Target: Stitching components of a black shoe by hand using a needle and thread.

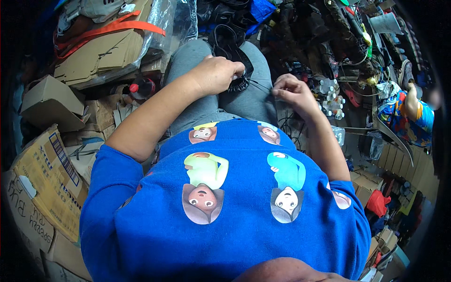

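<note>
A black shoe (pixel 240 58), perhaps only its upper, rests on my grey-trousered thighs. Its near end looks gathered or ruffled, and a thin loop rises at its far end. My left hand (pixel 218 74) is closed on the near left side of the shoe; its fingertips are partly hidden. To the right, apart from the shoe, my right hand (pixel 296 94) is raised with its fingers curled and thumb pinched in. Thin black thread (pixel 259 85) runs from the shoe toward those fingers, blurred near the tips.
More black shoes (pixel 223 14) lie beyond my knees. Flattened cardboard (pixel 103 56) with an orange strap (pixel 127 27) and an open box (pixel 51 103) stand at left, near a red-capped bottle (pixel 142 88). Small clear bottles (pixel 332 101) cluster at right; another person (pixel 413 110) is farther right.
</note>
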The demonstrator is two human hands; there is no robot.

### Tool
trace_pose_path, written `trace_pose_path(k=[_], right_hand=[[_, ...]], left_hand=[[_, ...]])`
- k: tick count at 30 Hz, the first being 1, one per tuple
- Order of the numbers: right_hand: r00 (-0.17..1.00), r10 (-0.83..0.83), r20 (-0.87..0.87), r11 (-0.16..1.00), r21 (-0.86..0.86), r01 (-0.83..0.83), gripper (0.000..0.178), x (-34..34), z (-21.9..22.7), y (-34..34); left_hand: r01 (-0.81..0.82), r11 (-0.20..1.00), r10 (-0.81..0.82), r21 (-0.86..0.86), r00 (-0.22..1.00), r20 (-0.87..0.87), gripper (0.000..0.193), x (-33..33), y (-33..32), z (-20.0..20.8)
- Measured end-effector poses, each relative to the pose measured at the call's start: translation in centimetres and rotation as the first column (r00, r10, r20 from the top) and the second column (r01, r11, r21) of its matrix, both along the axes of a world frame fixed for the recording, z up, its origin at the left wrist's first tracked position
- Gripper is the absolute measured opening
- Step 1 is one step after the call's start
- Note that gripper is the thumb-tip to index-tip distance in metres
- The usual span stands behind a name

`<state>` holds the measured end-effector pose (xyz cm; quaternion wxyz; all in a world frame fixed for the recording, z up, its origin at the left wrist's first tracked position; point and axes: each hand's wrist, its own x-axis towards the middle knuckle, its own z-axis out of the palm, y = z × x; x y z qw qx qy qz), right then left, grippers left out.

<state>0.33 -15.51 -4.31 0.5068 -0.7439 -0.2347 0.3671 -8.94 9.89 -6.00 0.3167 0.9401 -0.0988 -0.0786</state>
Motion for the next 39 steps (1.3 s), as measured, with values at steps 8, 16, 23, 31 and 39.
trace_pose_path(k=[8,16,23,31,39], right_hand=[[0.733,0.176,0.656,0.936,-0.341,0.08,0.015,4.5,-1.9,2.5],[0.228,0.672,0.705,0.741,-0.64,-0.203,0.009,-0.6,3.2,6.8],[0.219,0.638,0.739,0.76,-0.558,-0.334,0.009,0.2,1.3,6.2],[0.463,0.529,0.711,0.843,-0.502,-0.193,0.011,0.6,0.9,2.1],[0.311,0.6,0.737,0.8,-0.563,-0.207,0.017,-1.0,3.8,5.2]], left_hand=[[0.126,0.979,-0.15,0.158,0.977,0.149,0.007,0.0,0.0,0.5],[0.058,0.988,-0.083,0.14,0.98,0.181,0.009,-0.6,0.6,0.0],[0.101,0.971,-0.155,0.218,0.956,0.248,0.015,-2.6,3.7,-0.1],[-0.226,0.934,0.155,0.276,0.954,0.258,0.029,-11.4,13.3,4.2],[-0.123,0.491,0.36,-0.863,0.93,0.072,0.012,-8.3,13.6,5.4]])
